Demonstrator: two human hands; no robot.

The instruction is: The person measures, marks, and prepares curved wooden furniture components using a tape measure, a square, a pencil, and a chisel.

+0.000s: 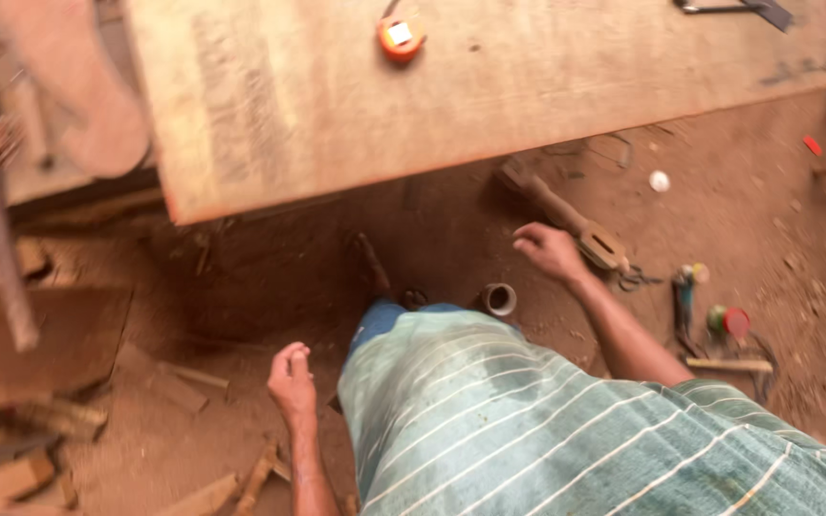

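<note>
shirt: green with white stripes, fills the bottom of the view, person bent forward over the dirt floor.
left hand: low left, fingers curled in loosely, nothing visibly in it; hangs above the floor beside the shirt hem.
offcuts: wood scraps on the floor just left of the left hand, more at bottom left.
right hand: stretched forward, fingers spread part-way and empty, just beside a long rusty wooden-handled tool. Contact with it: cannot tell, blurred.
tool position: lies on the floor at an angle, one end under the worktop edge, other end just right of the right hand.
pipe stub: short grey tube upright on the floor, between shirt and right hand.
right side clutter: small tools and a red-and-green round item on the floor, near the right forearm.
worktop: big plywood sheet across the top of the view.
on worktop: orange tape measure near the far edge; dark metal tool at far right corner.
</note>
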